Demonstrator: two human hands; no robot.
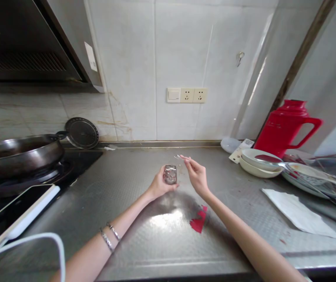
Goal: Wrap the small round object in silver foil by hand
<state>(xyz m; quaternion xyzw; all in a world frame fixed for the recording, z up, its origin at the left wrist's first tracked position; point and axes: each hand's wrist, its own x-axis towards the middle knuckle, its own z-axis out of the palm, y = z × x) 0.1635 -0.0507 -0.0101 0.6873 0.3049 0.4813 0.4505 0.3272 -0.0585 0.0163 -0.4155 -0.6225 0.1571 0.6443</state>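
The person stands at a long bench of dimpled grey steel and holds both hands over its middle, a little above the surface. The left hand is closed around a small shiny see-through object. Its fingers wrap the object from behind and the thumb presses on the near side, so that it stands upright in the grip. I cannot tell if it is a little glass or a packet in clear film.

The right hand is just beside the object, apart from it. Its thumb and first finger are pressed together on a thin clear strip, which sticks out to the left, above the object.

To my judgement the object is light, smooth and rather slippery, perhaps also fragile. Its two side walls seem the safe place to hold it, with gentle pressure only. The strip looks soft and almost without weight.

On the bench below the hands lies a flat red scrap. To the right are a white paper napkin, some stacked white bowls and a red plastic jug. To the left a dark metal wok sits on a black stove.
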